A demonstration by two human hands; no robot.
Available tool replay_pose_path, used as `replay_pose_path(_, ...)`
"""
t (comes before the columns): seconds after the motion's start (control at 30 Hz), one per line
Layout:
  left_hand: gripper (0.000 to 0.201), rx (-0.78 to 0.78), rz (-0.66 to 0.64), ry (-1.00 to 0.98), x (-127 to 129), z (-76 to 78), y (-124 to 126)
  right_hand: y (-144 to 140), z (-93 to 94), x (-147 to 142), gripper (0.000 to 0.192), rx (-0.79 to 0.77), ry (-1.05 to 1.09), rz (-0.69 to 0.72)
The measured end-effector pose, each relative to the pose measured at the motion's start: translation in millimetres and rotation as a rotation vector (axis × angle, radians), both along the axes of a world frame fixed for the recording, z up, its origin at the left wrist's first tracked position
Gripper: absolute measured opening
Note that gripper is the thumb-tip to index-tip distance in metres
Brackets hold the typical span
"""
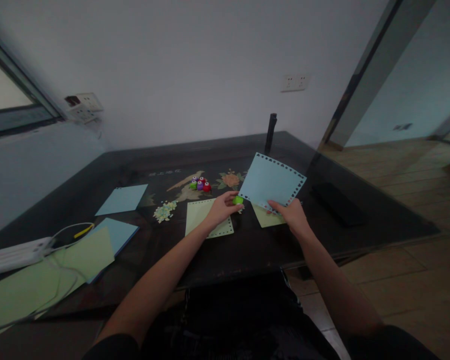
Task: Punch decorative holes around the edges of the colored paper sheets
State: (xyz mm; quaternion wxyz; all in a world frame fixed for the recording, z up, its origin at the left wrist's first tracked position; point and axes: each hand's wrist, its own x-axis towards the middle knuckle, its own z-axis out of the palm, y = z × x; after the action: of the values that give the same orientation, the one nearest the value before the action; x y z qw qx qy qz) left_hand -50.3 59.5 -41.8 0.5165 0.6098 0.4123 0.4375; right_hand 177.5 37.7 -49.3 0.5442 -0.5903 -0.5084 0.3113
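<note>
My right hand (291, 214) holds a light blue paper sheet (272, 181) by its lower edge, tilted up above the dark table (247, 250). Punched holes run along the sheet's border. My left hand (222, 207) grips a small green hole punch (238, 200) at the sheet's left corner. Under my left hand lies a pale green sheet (202, 212) with a punched border. Another pale green sheet (266, 217) lies under my right hand.
Several small coloured punches (200, 184) stand further back, with a heap of paper bits (164, 211) to their left. Blue sheets (122, 199) and green sheets (86, 252) lie at the left, beside a white power strip (15, 255) with cables. A dark post (271, 132) stands at the far edge.
</note>
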Motion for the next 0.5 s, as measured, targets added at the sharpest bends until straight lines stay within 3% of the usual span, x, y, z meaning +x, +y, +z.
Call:
replay_pose_path(0.2,0.036,0.078,0.024,0.059,-4,2.1,1,5,-5.1,7,0.045,-0.002,0.091,-0.002)
replay_pose_path(0.5,0.03,0.116,0.091,0.067,-11,8.9,7,-2,8.5,36,0.038,-0.024,0.286,0.014)
